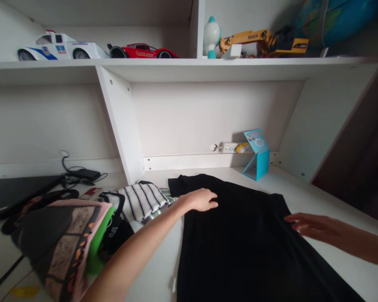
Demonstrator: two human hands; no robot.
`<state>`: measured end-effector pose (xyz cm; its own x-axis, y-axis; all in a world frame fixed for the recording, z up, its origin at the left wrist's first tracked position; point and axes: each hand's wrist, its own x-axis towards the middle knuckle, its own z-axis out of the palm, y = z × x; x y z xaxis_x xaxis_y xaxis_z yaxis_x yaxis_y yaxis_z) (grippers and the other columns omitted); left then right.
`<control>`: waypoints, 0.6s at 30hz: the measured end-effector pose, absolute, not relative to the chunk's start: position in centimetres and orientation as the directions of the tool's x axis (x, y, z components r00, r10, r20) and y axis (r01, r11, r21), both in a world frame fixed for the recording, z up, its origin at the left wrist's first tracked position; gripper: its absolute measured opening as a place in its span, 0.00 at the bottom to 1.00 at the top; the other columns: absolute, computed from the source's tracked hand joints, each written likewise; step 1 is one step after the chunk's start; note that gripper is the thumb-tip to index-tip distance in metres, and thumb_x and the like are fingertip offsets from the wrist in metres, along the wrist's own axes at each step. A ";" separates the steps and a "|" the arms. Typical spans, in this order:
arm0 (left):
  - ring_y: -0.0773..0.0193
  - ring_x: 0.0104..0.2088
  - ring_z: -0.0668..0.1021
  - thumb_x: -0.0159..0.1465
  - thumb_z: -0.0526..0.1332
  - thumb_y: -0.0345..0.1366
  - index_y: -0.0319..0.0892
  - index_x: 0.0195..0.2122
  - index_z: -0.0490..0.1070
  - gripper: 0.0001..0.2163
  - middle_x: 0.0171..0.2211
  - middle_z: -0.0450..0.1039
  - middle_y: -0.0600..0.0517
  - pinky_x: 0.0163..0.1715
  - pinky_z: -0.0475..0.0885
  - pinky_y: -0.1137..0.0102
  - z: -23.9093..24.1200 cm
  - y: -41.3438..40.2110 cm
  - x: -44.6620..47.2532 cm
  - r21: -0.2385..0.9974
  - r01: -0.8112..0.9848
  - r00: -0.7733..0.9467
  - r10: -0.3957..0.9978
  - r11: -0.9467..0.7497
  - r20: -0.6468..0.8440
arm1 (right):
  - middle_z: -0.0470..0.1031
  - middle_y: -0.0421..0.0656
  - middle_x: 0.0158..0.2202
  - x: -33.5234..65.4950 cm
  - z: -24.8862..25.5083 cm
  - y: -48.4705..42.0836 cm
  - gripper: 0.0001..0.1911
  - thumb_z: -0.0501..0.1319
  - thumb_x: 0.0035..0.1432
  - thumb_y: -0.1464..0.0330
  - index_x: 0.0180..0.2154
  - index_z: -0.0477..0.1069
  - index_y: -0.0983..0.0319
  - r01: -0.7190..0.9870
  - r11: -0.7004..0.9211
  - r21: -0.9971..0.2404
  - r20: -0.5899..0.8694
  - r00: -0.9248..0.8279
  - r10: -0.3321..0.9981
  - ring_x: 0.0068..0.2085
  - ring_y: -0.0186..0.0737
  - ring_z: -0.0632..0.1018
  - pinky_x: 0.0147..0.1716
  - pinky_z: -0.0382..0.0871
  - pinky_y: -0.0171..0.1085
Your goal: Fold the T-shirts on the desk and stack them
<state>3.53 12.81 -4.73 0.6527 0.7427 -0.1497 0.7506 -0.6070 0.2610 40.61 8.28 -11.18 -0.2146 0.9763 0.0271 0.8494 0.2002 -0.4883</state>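
1. Black shirt (236, 243) lies spread out on the white desk (162, 266), right of the striped cloth (143, 199).
2. Left hand (203, 199): half open, thumb apart from loosely bent fingers, over the shirt's far left part.
3. Right hand (313, 226): loosely spread, fingertips at the shirt's right edge; I cannot tell whether they touch it.

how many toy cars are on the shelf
2: a white car and, to its right, a red car, both in the left section of the shelf. Others may be hidden.
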 end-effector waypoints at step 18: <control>0.38 0.61 0.43 0.59 0.34 0.62 0.57 0.61 0.46 0.32 0.64 0.41 0.50 0.55 0.40 0.41 -17.1 19.0 2.9 0.224 0.949 0.202 0.972 -0.224 0.117 | 0.74 0.45 0.34 34.3 -11.4 22.2 0.10 0.55 0.48 0.72 0.33 0.71 0.62 0.972 0.228 -0.058 0.220 -0.210 0.953 0.37 0.44 0.75 0.40 0.64 0.40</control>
